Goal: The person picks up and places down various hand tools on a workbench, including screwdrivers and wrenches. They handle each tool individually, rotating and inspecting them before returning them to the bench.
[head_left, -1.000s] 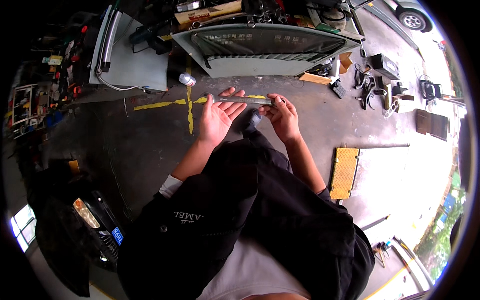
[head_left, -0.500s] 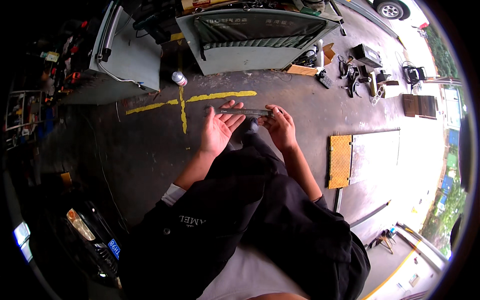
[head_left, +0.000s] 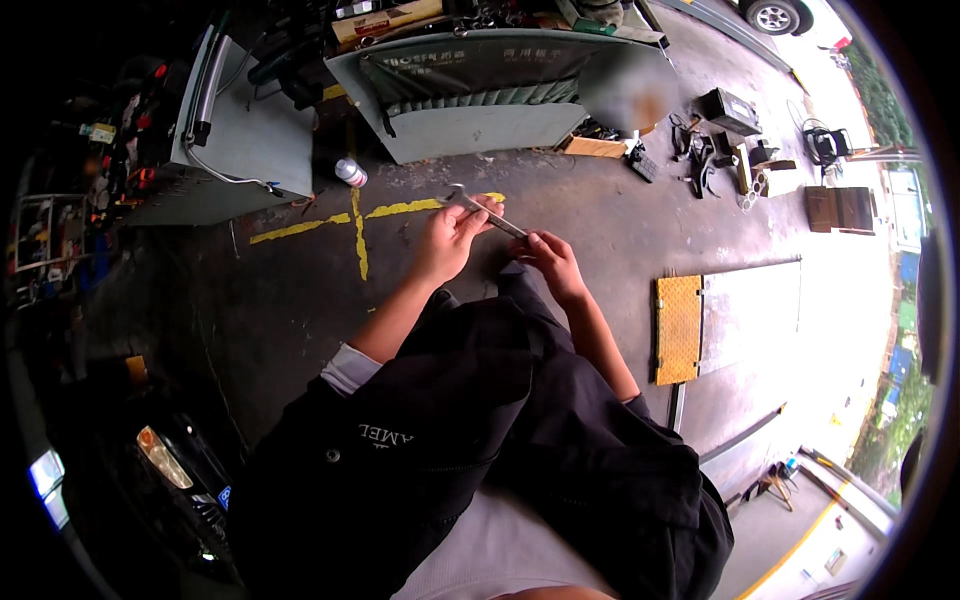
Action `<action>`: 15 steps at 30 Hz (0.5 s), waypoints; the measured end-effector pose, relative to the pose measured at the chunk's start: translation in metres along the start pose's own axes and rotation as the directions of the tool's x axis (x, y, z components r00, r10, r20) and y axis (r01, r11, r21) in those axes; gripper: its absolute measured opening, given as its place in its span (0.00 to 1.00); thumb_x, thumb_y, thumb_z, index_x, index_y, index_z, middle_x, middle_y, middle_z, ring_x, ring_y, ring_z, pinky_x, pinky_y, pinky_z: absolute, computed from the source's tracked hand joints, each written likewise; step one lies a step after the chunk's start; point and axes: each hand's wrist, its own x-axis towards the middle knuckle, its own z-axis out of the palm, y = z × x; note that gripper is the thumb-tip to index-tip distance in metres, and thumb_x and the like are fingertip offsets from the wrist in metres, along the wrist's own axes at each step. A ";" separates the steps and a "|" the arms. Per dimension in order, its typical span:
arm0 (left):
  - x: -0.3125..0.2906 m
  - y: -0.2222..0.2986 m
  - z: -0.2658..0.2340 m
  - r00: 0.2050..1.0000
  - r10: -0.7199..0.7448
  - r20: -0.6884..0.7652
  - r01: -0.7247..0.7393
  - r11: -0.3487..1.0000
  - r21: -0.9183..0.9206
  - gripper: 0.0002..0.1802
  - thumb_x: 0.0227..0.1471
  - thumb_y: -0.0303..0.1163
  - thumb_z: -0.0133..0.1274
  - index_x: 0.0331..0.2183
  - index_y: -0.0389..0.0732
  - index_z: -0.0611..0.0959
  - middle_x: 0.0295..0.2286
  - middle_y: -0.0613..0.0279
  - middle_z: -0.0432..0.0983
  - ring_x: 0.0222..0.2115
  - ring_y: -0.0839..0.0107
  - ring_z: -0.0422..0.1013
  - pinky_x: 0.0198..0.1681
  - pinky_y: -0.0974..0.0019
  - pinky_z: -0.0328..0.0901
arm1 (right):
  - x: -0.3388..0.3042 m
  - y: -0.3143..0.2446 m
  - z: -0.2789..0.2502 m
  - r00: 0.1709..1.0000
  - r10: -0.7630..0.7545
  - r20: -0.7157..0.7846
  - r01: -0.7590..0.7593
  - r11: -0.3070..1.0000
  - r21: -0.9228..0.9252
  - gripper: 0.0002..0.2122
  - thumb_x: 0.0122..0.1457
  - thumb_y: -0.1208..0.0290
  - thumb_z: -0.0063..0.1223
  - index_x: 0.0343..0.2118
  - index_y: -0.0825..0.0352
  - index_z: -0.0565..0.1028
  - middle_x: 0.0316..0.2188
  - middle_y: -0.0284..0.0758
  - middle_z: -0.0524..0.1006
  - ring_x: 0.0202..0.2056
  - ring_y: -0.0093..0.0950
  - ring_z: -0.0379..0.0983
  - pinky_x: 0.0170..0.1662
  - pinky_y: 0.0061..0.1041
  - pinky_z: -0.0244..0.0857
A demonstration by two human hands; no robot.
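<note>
A combination wrench (head_left: 499,220) slants between my two hands above the floor, its open-ended jaw up at the left and its other end down at the right. My left hand (head_left: 450,243) is closed on the shaft close to the jaw, the thumb lying along it. At the lower end, the fingers of my right hand (head_left: 553,263) pinch the wrench and hide that tip. Both hands are in front of my dark trousers, with forearms reaching up from below.
Ahead stands a grey cabinet (head_left: 455,137) with tools on top; another grey cabinet (head_left: 245,130) is left of it. A white bottle (head_left: 351,172) stands by yellow floor lines (head_left: 360,238). Rightward lie a black case (head_left: 730,110), a cardboard box (head_left: 840,210) and a yellow plate (head_left: 679,330). A dark car (head_left: 165,460) is lower left.
The wrench has gone from nearly level to slanted, its left end raised. My left hand has moved up and right and closed round it; my right hand has lowered slightly.
</note>
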 end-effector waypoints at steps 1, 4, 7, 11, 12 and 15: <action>0.011 -0.004 0.006 0.999 0.034 -0.010 -0.034 0.999 0.000 0.15 0.66 0.28 0.49 0.49 0.28 0.77 0.44 0.54 0.79 0.47 0.66 0.77 0.54 0.63 0.72 | 0.011 0.001 -0.013 0.996 -0.094 -0.007 0.089 0.965 -0.248 0.16 0.68 0.64 0.53 0.48 0.74 0.76 0.39 0.37 0.80 0.39 0.22 0.76 0.46 0.22 0.69; 0.046 -0.015 0.013 0.999 0.029 0.033 -0.036 0.972 0.232 0.13 0.66 0.28 0.49 0.47 0.28 0.78 0.41 0.58 0.81 0.46 0.69 0.77 0.52 0.67 0.71 | 0.028 -0.044 -0.017 0.973 -0.233 -0.004 0.214 0.902 -0.375 0.15 0.66 0.68 0.56 0.49 0.74 0.76 0.41 0.35 0.81 0.42 0.21 0.76 0.48 0.22 0.69; 0.082 -0.013 0.038 0.998 0.057 0.037 -0.068 0.813 0.579 0.10 0.62 0.28 0.54 0.43 0.34 0.83 0.34 0.53 0.83 0.35 0.63 0.80 0.40 0.66 0.71 | 0.047 -0.099 -0.021 0.946 -0.316 0.066 0.317 0.872 -0.374 0.14 0.64 0.70 0.57 0.49 0.72 0.77 0.43 0.37 0.81 0.43 0.25 0.78 0.47 0.26 0.72; 0.129 -0.026 0.062 0.991 0.088 0.101 -0.134 0.635 0.761 0.09 0.59 0.30 0.57 0.40 0.38 0.85 0.31 0.48 0.81 0.31 0.52 0.78 0.33 0.59 0.70 | 0.082 -0.161 -0.041 0.890 -0.390 0.238 0.454 0.702 -0.549 0.14 0.60 0.74 0.59 0.48 0.70 0.78 0.40 0.40 0.82 0.39 0.29 0.81 0.44 0.28 0.74; 0.140 -0.032 0.066 0.985 0.115 0.129 -0.172 0.601 0.781 0.09 0.59 0.30 0.57 0.40 0.38 0.84 0.31 0.48 0.81 0.31 0.51 0.78 0.33 0.58 0.70 | 0.092 -0.169 -0.048 0.886 -0.384 0.261 0.463 0.679 -0.571 0.13 0.59 0.74 0.59 0.47 0.70 0.78 0.38 0.41 0.83 0.38 0.30 0.82 0.43 0.28 0.74; 0.166 -0.044 0.074 0.989 0.117 0.086 -0.140 0.608 0.782 0.08 0.59 0.31 0.56 0.39 0.39 0.84 0.30 0.48 0.81 0.31 0.48 0.78 0.33 0.55 0.70 | 0.118 -0.191 -0.070 0.874 -0.362 0.325 0.486 0.624 -0.613 0.12 0.57 0.75 0.60 0.45 0.69 0.79 0.35 0.41 0.83 0.36 0.33 0.82 0.41 0.28 0.74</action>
